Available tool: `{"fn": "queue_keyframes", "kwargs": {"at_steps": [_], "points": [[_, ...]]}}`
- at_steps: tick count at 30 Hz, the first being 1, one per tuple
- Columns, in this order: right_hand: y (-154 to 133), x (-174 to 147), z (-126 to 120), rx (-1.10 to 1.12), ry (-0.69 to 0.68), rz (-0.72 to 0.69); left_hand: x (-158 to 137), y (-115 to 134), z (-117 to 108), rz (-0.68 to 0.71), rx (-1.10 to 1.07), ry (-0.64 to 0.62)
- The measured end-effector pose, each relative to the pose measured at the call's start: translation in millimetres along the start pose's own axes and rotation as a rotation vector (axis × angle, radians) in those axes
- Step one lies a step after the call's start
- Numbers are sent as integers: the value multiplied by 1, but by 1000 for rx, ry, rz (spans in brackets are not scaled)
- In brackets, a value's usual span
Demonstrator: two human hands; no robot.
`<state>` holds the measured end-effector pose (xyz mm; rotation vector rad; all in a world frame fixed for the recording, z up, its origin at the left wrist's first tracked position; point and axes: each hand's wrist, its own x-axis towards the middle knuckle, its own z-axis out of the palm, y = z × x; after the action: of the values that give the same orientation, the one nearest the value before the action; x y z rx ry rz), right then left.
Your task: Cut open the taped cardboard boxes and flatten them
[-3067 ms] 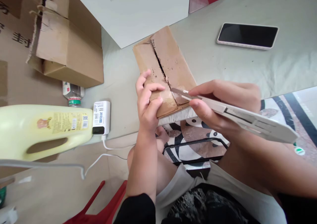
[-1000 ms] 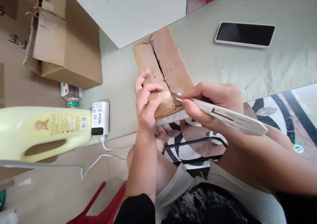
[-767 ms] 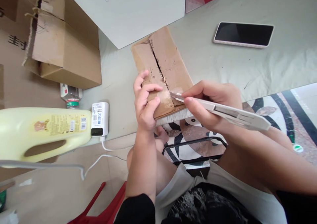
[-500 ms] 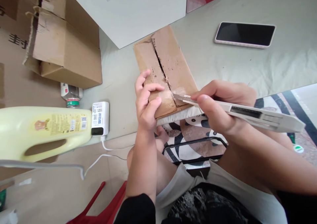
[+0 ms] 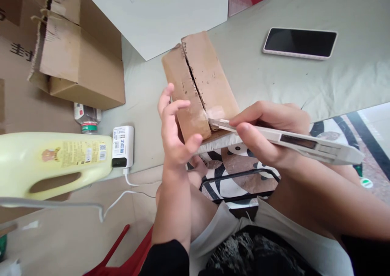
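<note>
In the head view a small brown cardboard box (image 5: 210,72) lies on the pale cloth, slit lengthwise, with dark ragged edges along the gap. My right hand (image 5: 271,125) is closed around a white utility knife (image 5: 307,142). The blade tip meets the near end of the slit. At the box's left side is my left hand (image 5: 175,129), its fingers spread and curved over the edge. The thumb lies by the near left corner; whether it touches the cardboard I cannot tell.
A phone (image 5: 300,43) lies at the back right. Behind the box stands a white board-like panel (image 5: 170,11). To the left are an open carton (image 5: 88,60), a plastic bottle (image 5: 88,119), a white power bank (image 5: 123,146) with a cable, and a yellow jug (image 5: 85,152).
My left hand has shifted left and its fingers have spread and lifted somewhat. The box's left flap now tilts more, and the knife has moved slightly left and down.
</note>
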<state>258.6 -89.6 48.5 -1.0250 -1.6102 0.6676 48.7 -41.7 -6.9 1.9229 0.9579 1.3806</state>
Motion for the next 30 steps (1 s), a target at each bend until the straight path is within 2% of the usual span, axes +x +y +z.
{"fn": "queue_keyframes", "kwargs": {"at_steps": [2, 3, 5, 7, 9, 10, 11, 12, 14, 16, 19, 23, 26, 30], "points": [[0, -1, -1, 55, -37, -23, 1, 1, -2, 121, -29, -47], [0, -2, -1, 82, -57, -43, 2, 2, -3, 140, -36, -58], [2, -3, 0, 130, -46, -96, 2, 1, -4, 74, -39, -15], [5, -3, 1, 108, 108, -111, 1, 1, -4, 21, -89, 95], [12, -2, 1, 8, 340, -92, 2, 1, -3, -33, -187, 271], [17, -1, 1, -48, 413, -66, 3, 1, -2, -90, -250, 372], [22, 0, 0, -102, 422, -19, 4, 2, -2, -171, -311, 467], [29, 2, 0, -161, 374, 51, 6, 3, -2, -261, -359, 542], [41, 3, 0, -323, 147, 223, 9, 2, -4, -400, -402, 616], [53, 4, 2, -535, -96, 366, 12, -3, -8, -453, -386, 652], [64, 3, 5, -767, -324, 470, 11, -17, -16, -464, -316, 715], [69, 2, 6, -845, -421, 502, 7, -31, -24, -445, -227, 772], [70, 2, 8, -816, -412, 455, 5, -30, -26, -531, -230, 789], [69, 3, 10, -683, -424, 414, 5, -25, -29, -663, -248, 715]]}}
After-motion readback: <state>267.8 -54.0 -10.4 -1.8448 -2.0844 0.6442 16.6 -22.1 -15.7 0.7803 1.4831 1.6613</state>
